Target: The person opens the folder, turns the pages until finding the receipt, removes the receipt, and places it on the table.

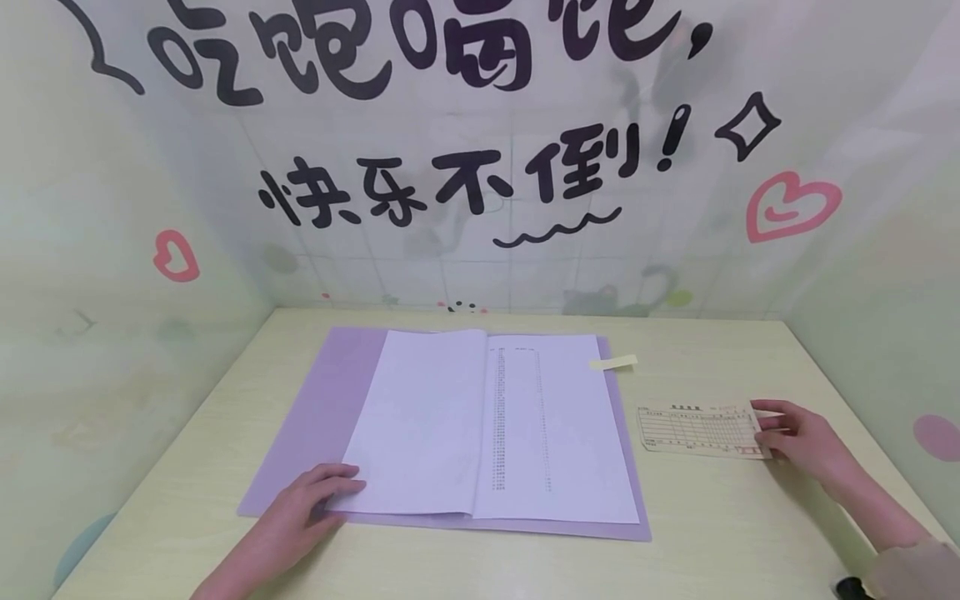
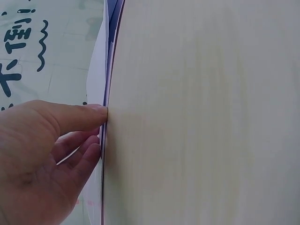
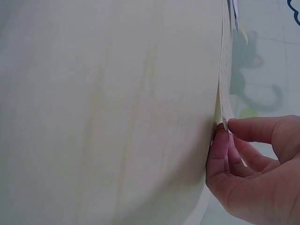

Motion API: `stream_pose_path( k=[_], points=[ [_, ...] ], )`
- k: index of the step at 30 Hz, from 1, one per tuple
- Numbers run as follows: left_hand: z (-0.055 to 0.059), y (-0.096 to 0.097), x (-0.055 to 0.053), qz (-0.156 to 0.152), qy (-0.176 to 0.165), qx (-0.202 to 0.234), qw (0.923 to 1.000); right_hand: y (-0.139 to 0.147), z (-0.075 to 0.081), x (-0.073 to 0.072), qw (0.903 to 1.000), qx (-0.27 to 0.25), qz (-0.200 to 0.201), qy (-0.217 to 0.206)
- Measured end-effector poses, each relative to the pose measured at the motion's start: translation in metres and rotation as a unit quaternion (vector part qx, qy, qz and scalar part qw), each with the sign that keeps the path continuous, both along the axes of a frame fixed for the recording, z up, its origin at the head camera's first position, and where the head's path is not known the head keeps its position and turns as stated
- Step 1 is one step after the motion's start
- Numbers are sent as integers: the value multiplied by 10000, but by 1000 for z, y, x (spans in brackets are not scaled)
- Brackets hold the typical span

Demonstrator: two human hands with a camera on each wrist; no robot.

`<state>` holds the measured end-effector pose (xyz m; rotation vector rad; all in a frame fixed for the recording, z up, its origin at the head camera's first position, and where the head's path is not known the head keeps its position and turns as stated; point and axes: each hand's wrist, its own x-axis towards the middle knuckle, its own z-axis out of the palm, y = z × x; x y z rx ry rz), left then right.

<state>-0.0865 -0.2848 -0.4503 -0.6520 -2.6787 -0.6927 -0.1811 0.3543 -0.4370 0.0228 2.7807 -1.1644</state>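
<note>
A purple folder lies open on the table, with white pages spread over it. The left page looks blank, while the right page carries printed columns. My left hand rests on the blank page's lower left corner, fingers over the paper and thumb at the folder's bottom edge, as the left wrist view also shows. To the right of the folder is a receipt slip printed with a grid. My right hand pinches its right end, thumb on top and fingers beneath.
A pale yellow paper strip sticks out from the folder's upper right edge. The light wood table is bounded by a back wall with lettering and by two side walls. Something small and black shows near the right sleeve.
</note>
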Motion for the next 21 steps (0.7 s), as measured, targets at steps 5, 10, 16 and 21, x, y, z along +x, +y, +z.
stream_pose_path(
  k=[5, 10, 16, 21],
  points=[
    [1, -1, 0, -45, 27, -16, 10000, 0, 0, 0, 10000, 34, 37, 4],
    [2, 0, 1, -49, 15, -61, 10000, 0, 0, 0, 10000, 74, 1, -14],
    [3, -1, -2, -222, 113, -56, 9997, 0, 2, 2, 9998, 49, -129, -118],
    [4, -1, -6, -346, 288, -227, 9987, 0, 6, 3, 9998, 19, -150, -146]
  ],
)
